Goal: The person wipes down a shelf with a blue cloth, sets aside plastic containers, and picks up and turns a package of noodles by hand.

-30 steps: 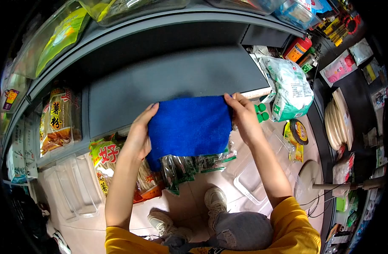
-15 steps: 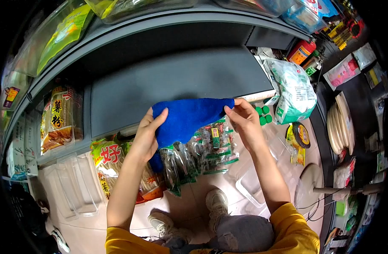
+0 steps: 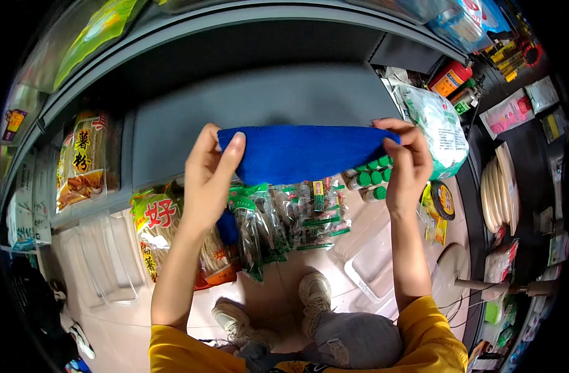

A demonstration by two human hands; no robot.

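Observation:
A blue cloth (image 3: pixel 303 152) is stretched between my two hands, in front of the grey shelf board (image 3: pixel 247 93). My left hand (image 3: pixel 213 171) pinches its left end, thumb on top. At the other end, my right hand (image 3: pixel 407 158) grips a corner between thumb and fingers. The cloth's top edge runs nearly straight, and its lower edge slants up towards the right. Under it lie clear packets with green trim (image 3: pixel 315 214). A further bit of blue (image 3: pixel 227 227) shows below my left hand; whether it belongs to the cloth I cannot tell.
Noodle bags (image 3: pixel 157 227) lie on the floor left of the packets. Green-capped jars (image 3: pixel 374 177) stand at the right, near a white-green bag (image 3: pixel 436 127) and a fire extinguisher (image 3: pixel 451 79). Clear plastic bins (image 3: pixel 107 264) sit on the floor. A packaged bag (image 3: pixel 85 158) stands on the left shelf.
My right hand has moved right and up, drawing the cloth wider and straighter. My left hand has risen slightly. More of the green-capped jars now shows.

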